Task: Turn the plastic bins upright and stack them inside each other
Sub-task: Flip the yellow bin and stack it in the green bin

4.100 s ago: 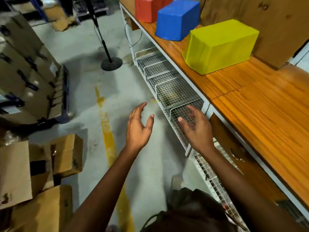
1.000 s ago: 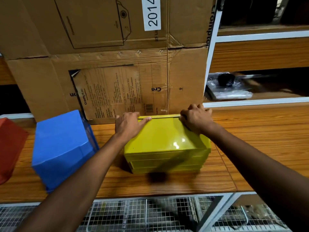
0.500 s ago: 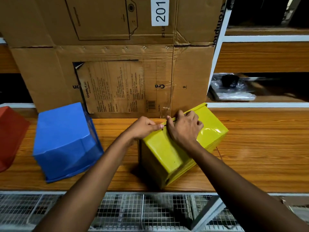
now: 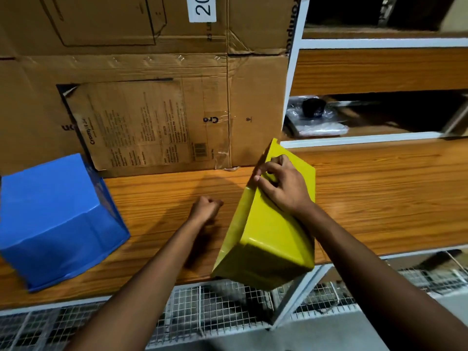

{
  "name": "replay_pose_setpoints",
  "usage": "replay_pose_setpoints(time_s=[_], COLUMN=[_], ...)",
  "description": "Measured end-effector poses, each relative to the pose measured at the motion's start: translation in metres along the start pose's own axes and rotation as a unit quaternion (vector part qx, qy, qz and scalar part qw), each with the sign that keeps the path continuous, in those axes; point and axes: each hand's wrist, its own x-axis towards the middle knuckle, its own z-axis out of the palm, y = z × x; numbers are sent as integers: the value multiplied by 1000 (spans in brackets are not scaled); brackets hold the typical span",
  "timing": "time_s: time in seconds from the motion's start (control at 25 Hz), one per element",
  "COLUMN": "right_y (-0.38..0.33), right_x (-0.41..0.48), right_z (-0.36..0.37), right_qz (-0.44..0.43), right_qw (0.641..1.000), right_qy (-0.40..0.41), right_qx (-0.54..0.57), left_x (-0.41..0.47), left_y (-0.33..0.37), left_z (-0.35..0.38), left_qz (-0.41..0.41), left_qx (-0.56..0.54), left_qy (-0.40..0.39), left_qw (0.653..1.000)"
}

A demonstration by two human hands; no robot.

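A yellow plastic bin (image 4: 268,247) is tilted up off the wooden shelf (image 4: 379,198), its closed bottom turned toward me and its near end hanging past the shelf's front edge. My right hand (image 4: 281,186) grips its far rim, fingers curled over the edge. To the left of the bin, my left hand (image 4: 206,209) hovers over the shelf with its fingers curled into a fist, holding nothing. A blue bin (image 4: 55,219) lies upside down at the left of the shelf.
A large cardboard box (image 4: 152,97) stands against the back of the shelf behind the bins. A white shelf post (image 4: 291,84) rises at its right, with a plastic-wrapped item (image 4: 314,117) on the shelf behind. Wire mesh baskets (image 4: 215,307) hang below the front edge.
The yellow bin has swung further up and round, its far rim now pointing away. My left hand has let go of it and drawn back to the left. The red bin is out of view.
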Motion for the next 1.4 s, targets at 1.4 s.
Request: replay_pose_setpoints(time_s=[1.4], right_y=[281], right_x=[-318], right_z=[-328], right_qz=[443], right_qw=[710], right_qy=[414], right_qx=[357], left_x=[-205], left_y=[305], left_z=[450], left_qz=[250], left_qx=[-126], left_qy=[-422], left_qw=[862])
